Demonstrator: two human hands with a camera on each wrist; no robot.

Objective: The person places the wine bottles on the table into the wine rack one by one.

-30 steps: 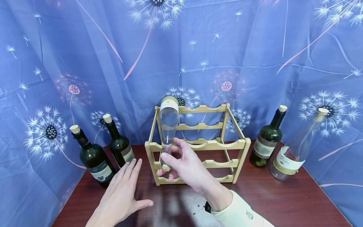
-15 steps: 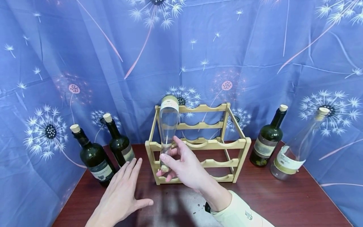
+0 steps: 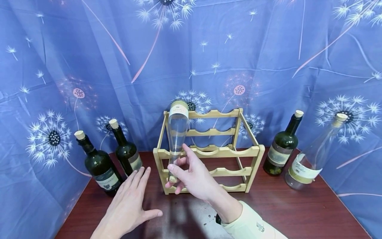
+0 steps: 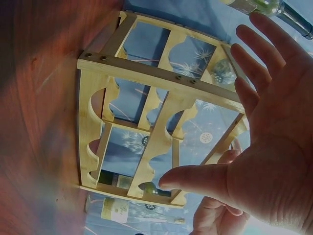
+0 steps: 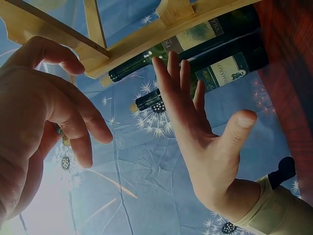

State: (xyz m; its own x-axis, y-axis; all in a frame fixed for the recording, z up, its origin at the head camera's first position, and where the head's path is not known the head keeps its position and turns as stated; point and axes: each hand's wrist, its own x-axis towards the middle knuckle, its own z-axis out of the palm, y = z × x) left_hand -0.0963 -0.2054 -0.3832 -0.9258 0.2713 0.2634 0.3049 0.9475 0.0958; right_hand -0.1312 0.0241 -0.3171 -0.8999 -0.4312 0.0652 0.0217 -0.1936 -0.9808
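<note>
A clear glass bottle (image 3: 178, 124) with a cork lies neck toward me in the top left slot of a wooden wine rack (image 3: 253, 151), its base raised at the back. My right hand (image 3: 195, 177) holds its neck, thumb in front and fingers behind, close to the cork (image 3: 173, 179). The neck is mostly hidden in the right wrist view, where the right hand (image 5: 34, 112) has bent fingers. My left hand (image 3: 128, 200) hangs with straight fingers and thumb spread, left of the rack, holding nothing. In the left wrist view that hand's palm (image 4: 274, 132) faces the rack.
Two dark corked bottles stand at left: one nearer (image 3: 102, 169), one farther (image 3: 126, 151). At right stand a dark green bottle (image 3: 282, 149) and a clear bottle (image 3: 304, 166). A blue dandelion-print cloth (image 3: 268, 49) hangs behind the reddish-brown table (image 3: 286, 212).
The right hand and the clear bottle's corked end have shifted very slightly left and down. The left hand keeps its place.
</note>
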